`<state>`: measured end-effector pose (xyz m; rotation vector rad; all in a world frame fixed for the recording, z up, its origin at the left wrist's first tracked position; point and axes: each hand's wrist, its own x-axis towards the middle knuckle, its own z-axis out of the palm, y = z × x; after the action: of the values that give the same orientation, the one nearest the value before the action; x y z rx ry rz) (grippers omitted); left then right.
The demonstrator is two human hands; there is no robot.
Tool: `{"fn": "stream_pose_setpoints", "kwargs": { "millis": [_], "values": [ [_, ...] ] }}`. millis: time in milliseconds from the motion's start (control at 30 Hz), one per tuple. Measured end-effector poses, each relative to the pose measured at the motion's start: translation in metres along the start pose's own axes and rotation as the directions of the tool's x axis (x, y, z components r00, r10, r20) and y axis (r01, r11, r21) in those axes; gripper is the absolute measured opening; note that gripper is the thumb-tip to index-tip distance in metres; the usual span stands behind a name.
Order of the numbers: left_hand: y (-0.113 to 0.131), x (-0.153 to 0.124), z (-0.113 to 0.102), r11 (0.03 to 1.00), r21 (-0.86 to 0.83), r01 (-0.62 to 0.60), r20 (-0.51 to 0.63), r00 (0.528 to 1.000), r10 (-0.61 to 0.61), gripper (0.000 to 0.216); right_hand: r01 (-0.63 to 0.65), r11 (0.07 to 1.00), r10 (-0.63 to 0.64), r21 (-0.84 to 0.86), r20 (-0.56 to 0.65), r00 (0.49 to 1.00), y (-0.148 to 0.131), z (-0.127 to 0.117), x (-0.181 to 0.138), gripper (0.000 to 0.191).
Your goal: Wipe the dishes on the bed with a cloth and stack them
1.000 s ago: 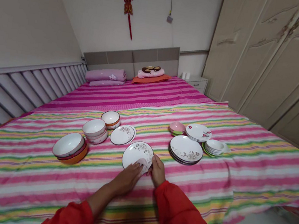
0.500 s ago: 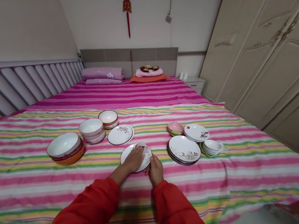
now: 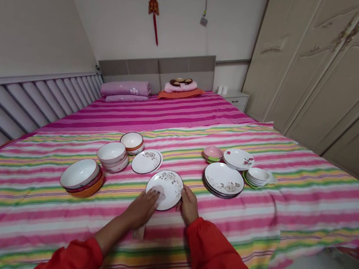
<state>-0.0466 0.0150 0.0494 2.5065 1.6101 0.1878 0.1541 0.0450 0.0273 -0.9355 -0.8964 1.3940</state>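
Note:
A white plate with a floral pattern [image 3: 168, 183] lies on the striped bedspread [image 3: 254, 217] in front of me. My left hand [image 3: 140, 208] presses a pale cloth [image 3: 157, 192] onto the plate's near left part, its fingers curled over the cloth. A strip of cloth also shows under my wrist. My right hand [image 3: 189, 204] holds the plate's right rim, fingers closed on the edge. Both arms wear red sleeves.
To the left sit stacked bowls [image 3: 83, 176], a second bowl stack [image 3: 113, 156], a single bowl [image 3: 132, 142] and a plate [image 3: 147, 161]. On the right are a plate stack [image 3: 223, 179], a pink bowl [image 3: 212, 153], more plates [image 3: 238, 158] and small dishes [image 3: 257, 176]. Wardrobe doors [image 3: 326, 75] stand right.
My left hand slid with the cloth from the plate's centre back toward its near left edge. My right hand stayed on the rim.

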Motion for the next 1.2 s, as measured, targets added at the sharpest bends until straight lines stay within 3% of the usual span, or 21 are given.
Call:
{"fn": "stream_pose_setpoints", "kwargs": {
  "millis": [167, 367, 467, 600, 733, 867, 1033, 1200],
  "values": [
    [-0.009, 0.044, -0.01, 0.983, 0.045, 0.176, 0.026, 0.984, -0.177, 0.049, -0.023, 1.0, 0.023, 0.007, 0.003, 1.0, 0.0, 0.001, 0.001, 0.052],
    [0.031, 0.09, 0.001, 0.989, -0.012, 0.15, 0.066, 0.987, -0.148, 0.054, -0.041, 0.999, 0.04, 0.003, 0.01, 0.999, 0.002, 0.001, 0.004, 0.045],
    [0.054, 0.088, 0.003, 0.995, -0.04, 0.089, 0.091, 0.992, -0.085, 0.055, -0.039, 0.999, 0.039, 0.012, -0.008, 0.999, 0.003, -0.001, 0.004, 0.039],
    [0.067, 0.057, -0.001, 0.996, -0.084, 0.0, 0.161, 0.987, 0.014, 0.054, -0.009, 0.999, 0.01, 0.037, -0.035, 0.999, 0.005, -0.002, 0.003, 0.038],
    [0.051, 0.013, -0.005, 0.993, -0.07, -0.095, 0.183, 0.977, 0.106, 0.053, 0.017, 0.999, -0.017, 0.03, -0.005, 1.0, 0.008, -0.002, 0.002, 0.041],
    [0.014, -0.003, -0.01, 0.998, 0.057, -0.04, 0.148, 0.989, 0.032, 0.05, 0.02, 0.999, -0.02, 0.028, 0.003, 1.0, 0.009, -0.001, 0.003, 0.044],
    [-0.012, 0.034, -0.017, 0.984, 0.116, 0.135, 0.102, 0.984, -0.147, 0.049, 0.0, 1.0, -0.001, 0.01, 0.017, 1.0, 0.007, 0.0, 0.003, 0.044],
    [0.017, 0.08, -0.009, 0.989, 0.026, 0.145, 0.11, 0.983, -0.147, 0.053, -0.02, 1.0, 0.02, -0.005, 0.009, 1.0, 0.009, -0.001, 0.005, 0.041]
  ]
}}
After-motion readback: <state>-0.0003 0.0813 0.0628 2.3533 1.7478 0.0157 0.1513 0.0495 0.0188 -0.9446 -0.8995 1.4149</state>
